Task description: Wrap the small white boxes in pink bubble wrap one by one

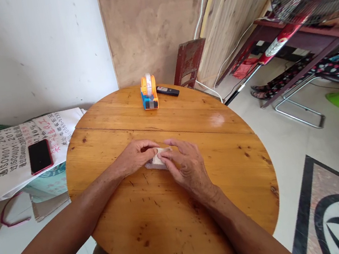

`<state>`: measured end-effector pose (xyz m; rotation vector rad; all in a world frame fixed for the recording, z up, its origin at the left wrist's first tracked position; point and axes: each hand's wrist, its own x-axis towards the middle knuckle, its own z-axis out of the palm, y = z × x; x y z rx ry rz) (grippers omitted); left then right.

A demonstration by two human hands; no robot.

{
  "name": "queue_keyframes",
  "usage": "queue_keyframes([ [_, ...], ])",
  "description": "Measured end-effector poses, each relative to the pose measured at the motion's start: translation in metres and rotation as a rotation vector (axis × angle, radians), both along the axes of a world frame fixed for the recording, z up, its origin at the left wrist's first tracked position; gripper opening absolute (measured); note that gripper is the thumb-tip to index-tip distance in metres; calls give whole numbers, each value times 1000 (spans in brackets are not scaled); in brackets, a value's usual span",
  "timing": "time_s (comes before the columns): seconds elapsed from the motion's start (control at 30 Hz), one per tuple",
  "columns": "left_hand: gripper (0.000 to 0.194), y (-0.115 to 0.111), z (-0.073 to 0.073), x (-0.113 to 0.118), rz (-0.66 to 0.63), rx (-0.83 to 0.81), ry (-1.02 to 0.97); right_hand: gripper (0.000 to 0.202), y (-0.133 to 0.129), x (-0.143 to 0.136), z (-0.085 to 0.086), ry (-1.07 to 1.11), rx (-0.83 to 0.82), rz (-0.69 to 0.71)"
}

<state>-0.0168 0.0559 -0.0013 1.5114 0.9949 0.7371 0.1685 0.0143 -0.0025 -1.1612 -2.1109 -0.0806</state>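
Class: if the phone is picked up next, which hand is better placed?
Probably the left hand: it is nearer the phone, while the right hand would have to reach across. Both touch the white item.

A small whitish packet (157,161) lies, partly hidden, on the table (159,216).

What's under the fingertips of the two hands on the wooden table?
A small whitish object shows between the left hand and right hand, over the table. Its near edge and part of its top are visible; fingers cover other parts, and its underside is hidden.
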Motion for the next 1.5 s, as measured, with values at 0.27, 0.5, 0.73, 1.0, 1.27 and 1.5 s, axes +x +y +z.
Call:
queue_keyframes([
  [0.27, 31, 0, -2, 0, 15, -8, -31, 14, -2, 3, 5, 78, -22, 39],
  [0.5, 33, 2, -3, -1, 79, -28, -24, 62, 6, 32, 18, 68, -330, 110],
  [0.73, 38, 2, -1, -3, 127, -27, -92, 77, 9, 23, 0, -67, -353, 135],
  [1.0, 38, 2, -2, -1, 142, 4, -134, 67, 9, 20, -3, -25, -298, 109],
  [1.27, 33, 5, -2, -3, 225, -4, -198, 63, 8, 29, 8, -15, -388, 176],
  [1.5, 27, 5, -2, 0, 278, -35, -188, 32, 5, 28, 13, 33, -381, 172],
])
